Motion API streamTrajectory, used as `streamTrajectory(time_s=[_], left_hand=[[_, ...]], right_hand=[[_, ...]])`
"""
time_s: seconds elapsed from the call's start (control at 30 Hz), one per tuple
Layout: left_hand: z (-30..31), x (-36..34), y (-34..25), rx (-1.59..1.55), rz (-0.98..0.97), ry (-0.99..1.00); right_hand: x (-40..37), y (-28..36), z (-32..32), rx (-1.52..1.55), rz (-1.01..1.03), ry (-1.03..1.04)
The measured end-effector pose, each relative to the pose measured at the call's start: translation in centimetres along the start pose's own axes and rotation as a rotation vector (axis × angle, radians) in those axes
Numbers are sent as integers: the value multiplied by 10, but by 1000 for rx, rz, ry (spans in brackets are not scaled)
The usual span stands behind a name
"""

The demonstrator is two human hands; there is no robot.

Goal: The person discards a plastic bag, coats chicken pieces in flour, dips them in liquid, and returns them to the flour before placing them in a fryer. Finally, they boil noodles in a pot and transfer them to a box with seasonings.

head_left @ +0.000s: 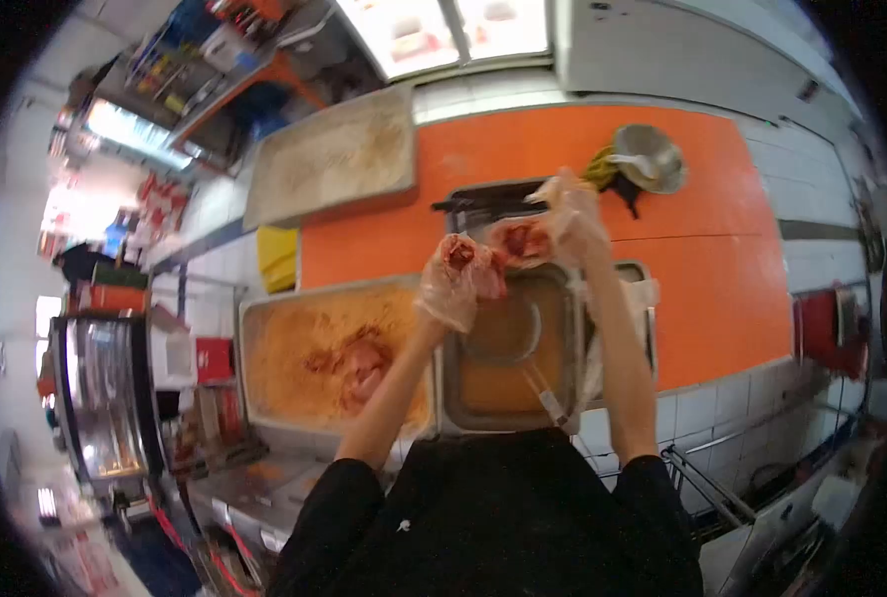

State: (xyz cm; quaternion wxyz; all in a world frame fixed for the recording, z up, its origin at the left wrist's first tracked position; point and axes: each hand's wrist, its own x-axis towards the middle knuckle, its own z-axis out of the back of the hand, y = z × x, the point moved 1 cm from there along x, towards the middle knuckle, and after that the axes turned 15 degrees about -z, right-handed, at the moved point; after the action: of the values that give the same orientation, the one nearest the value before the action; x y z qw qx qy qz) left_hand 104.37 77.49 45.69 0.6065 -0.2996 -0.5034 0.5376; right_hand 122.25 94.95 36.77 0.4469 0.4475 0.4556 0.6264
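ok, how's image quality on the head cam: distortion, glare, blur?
Head view: heavy fisheye, black vignette in the corners, orange counter edges bowed. Head view: bright opening at upper left and bright panels at top blown out. Head view: centre soft, the gloved left hand, right hand and their raw meat slightly smeared; left rim blurriest.

No legible text, label, brand or number from where I stand. Red box on left-hand shelf (215, 359): print blurred, unreadable. Red-and-white packets by bright window (161, 202): marks too small and smeared to make out.
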Motion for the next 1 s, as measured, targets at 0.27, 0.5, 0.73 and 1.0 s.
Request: streamTrajectory(time_s=[0.27, 0.5, 0.73, 1.0], left_hand=[[82, -204, -134, -175, -293, -179], [87, -253, -194, -148, -366, -139], [122, -181, -36, 678, -2, -287], [72, -181, 28, 533, 384, -165]], right_hand=[[-27, 54, 6, -876, 226, -118], [-16, 60, -15, -894, 272, -54], [-30, 66, -14, -860, 341, -126], [-16, 24, 1, -291, 129, -193]])
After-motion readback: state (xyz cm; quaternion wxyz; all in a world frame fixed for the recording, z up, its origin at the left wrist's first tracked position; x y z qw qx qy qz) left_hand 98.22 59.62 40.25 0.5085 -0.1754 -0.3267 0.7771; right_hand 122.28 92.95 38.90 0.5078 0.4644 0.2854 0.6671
